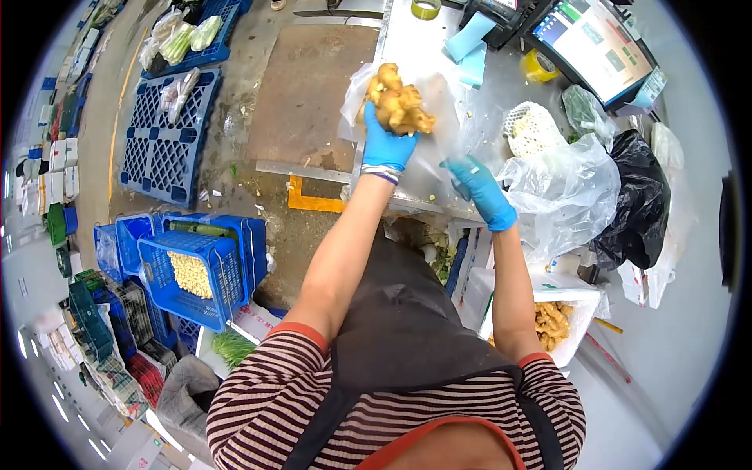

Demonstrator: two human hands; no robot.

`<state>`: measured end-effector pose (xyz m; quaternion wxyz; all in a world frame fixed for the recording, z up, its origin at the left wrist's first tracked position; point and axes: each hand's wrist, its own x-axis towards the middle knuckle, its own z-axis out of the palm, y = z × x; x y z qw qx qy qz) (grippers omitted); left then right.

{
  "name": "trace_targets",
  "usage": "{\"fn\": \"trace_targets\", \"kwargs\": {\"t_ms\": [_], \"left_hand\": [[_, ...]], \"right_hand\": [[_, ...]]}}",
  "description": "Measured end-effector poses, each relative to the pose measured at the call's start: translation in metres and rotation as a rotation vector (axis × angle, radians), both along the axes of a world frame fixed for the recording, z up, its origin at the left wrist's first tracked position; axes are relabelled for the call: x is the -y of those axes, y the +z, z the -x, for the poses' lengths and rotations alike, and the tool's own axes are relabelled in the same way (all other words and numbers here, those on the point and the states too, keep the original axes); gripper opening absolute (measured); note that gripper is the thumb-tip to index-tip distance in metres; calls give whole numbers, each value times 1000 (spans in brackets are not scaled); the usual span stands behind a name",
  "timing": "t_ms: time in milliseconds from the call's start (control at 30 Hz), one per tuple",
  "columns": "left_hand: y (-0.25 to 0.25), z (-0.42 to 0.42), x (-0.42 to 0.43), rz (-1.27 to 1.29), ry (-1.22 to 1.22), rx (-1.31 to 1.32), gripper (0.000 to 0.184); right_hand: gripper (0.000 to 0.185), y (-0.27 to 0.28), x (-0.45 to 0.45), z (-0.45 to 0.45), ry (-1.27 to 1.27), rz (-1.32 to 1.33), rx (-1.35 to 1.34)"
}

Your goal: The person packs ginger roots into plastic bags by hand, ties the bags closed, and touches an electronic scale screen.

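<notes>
A large knobbly piece of ginger is gripped in my left hand, which wears a blue glove, over the edge of the metal table. Thin clear plastic film spreads around and behind the ginger, partly blurred. My right hand, also in a blue glove, is to the right of the ginger and lower in the view. Its fingers point toward the film but are smeared by motion, so I cannot tell whether they hold it. More ginger lies in a white foam box below my right forearm.
On the table are a monitor, tape rolls, blue paper slips, a white foam net, a clear plastic bag and a black bag. Blue crates and a blue pallet stand at left.
</notes>
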<state>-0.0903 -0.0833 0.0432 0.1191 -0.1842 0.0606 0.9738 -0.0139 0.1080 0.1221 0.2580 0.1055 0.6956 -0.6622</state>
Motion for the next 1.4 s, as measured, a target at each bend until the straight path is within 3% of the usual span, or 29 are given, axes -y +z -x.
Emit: {"fn": "trace_targets", "kwargs": {"t_ms": [100, 133, 167, 200, 267, 333, 433, 467, 533, 567, 633, 733, 833, 867, 1100, 1167, 1333, 1400], "left_hand": [[-12, 5, -24, 55, 8, 36, 61], [-18, 6, -29, 95, -56, 96, 59], [-23, 7, -33, 135, -125, 156, 57], [-32, 9, -39, 69, -107, 164, 53], [-48, 1, -43, 526, -139, -64, 48], [8, 2, -38, 461, -225, 142, 39], [37, -15, -5, 835, -519, -97, 34], [43, -26, 5, 981, -384, -198, 33], [27, -35, 26, 1251, -14, -149, 35], [17, -33, 33, 1533, 179, -118, 40], [35, -17, 37, 2151, 280, -123, 32], [-4, 22, 51, 2299, 141, -479, 20], [-13, 52, 75, 1587, 107, -190, 14], [5, 55, 78, 1220, 159, -114, 14], [129, 59, 116, 1192, 140, -191, 17], [166, 54, 136, 1062, 97, -336, 16], [252, 15, 193, 1029, 241, -462, 15], [264, 11, 222, 1015, 242, -457, 15]], "right_hand": [[27, -7, -4, 17, -130, 15, -179], [29, -3, 3, 33, -501, 189, -190], [27, 19, -4, 42, -402, 299, -355], [28, 15, -6, 53, -455, 398, -336], [31, 11, -5, 64, -567, 456, -314], [39, 18, 0, 62, -537, 418, -342], [42, 7, -15, 57, -505, 635, -307], [45, 16, -11, 54, -589, 559, -252], [45, 18, -12, 52, -536, 556, -252], [45, 20, -11, 51, -509, 554, -251], [44, 24, -2, 51, -456, 552, -263], [43, 24, 10, 57, -427, 545, -267], [43, 19, -14, 65, -405, 623, -172], [43, 25, -21, 69, -482, 595, -127], [40, 69, 10, 89, -453, 549, -196], [47, 101, 20, 93, -380, 573, -276], [46, 176, 62, 97, -254, 524, -537], [44, 177, 78, 125, -177, 655, -307]]}}
